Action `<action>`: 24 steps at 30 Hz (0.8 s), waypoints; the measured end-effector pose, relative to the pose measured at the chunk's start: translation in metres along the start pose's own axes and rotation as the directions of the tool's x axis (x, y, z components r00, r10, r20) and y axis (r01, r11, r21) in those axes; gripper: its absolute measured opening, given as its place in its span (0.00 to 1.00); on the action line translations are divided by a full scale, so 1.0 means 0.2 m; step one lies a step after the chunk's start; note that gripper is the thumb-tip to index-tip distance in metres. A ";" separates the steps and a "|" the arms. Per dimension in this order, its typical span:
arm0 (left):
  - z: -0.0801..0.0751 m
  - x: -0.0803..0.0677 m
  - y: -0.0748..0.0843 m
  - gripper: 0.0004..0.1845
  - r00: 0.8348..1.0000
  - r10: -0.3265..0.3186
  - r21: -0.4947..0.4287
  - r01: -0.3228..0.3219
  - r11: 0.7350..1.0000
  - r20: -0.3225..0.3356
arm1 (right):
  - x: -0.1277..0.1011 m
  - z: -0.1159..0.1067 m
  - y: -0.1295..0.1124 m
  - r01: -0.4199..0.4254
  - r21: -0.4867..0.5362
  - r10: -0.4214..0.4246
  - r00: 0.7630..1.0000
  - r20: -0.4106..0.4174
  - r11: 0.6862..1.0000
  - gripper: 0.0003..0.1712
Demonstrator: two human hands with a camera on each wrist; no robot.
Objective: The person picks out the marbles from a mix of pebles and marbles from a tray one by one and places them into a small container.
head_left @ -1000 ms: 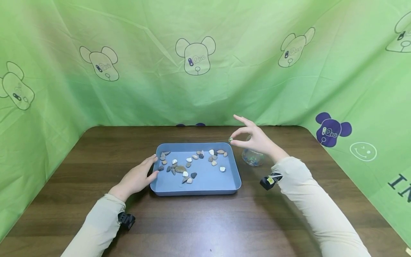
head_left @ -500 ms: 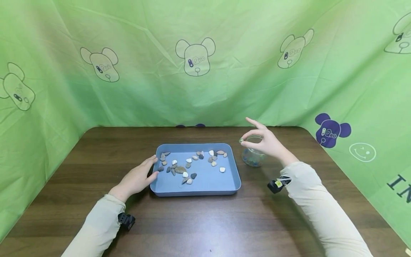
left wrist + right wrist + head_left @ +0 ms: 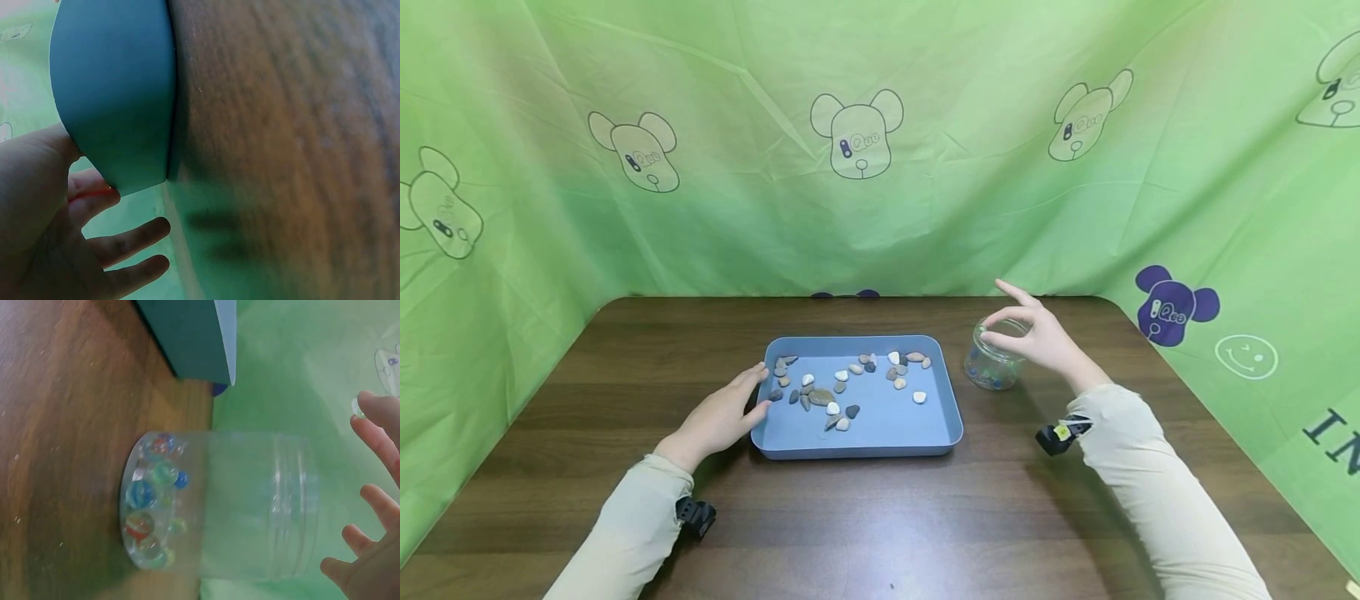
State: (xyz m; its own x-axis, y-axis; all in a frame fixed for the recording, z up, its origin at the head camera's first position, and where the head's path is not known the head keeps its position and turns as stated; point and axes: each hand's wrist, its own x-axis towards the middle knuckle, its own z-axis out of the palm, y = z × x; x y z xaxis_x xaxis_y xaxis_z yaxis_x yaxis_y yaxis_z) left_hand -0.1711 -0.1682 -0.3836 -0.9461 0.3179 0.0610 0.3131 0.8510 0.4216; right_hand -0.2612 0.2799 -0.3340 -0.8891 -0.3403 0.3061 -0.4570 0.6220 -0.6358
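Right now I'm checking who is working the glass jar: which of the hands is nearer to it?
Right. The right hand hovers over the mouth of the glass jar, pinching a marble; the left hand rests against the blue tray's left edge.

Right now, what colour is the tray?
The tray is plain blue, clearest in the head view.

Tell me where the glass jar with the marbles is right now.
In the head view the glass jar stands on the table, just right of the blue tray, with the right hand poised over its mouth.
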 end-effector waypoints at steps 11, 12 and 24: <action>0.01 0.00 0.00 0.28 1.000 -0.008 -0.002 0.008 1.000 0.001 | -0.04 -0.02 0.09 -0.032 -0.017 0.031 0.999 -0.030 0.999 0.10; 0.01 0.00 0.00 0.28 1.000 -0.008 -0.003 0.008 1.000 0.001 | -0.04 -0.02 0.09 -0.034 -0.017 0.034 0.999 -0.032 0.999 0.10; 0.01 0.00 -0.01 0.28 1.000 -0.002 -0.005 0.002 1.000 0.005 | -0.06 -0.03 0.12 -0.042 -0.041 0.041 0.998 -0.042 0.998 0.10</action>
State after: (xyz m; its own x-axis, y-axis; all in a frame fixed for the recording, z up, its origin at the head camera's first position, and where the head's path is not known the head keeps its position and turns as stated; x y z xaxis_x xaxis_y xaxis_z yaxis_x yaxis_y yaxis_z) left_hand -0.1720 -0.1688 -0.3853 -0.9463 0.3184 0.0555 0.3108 0.8496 0.4262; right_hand -0.2616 0.3035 -0.3497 -0.9072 -0.2849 0.3096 -0.4197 0.6642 -0.6186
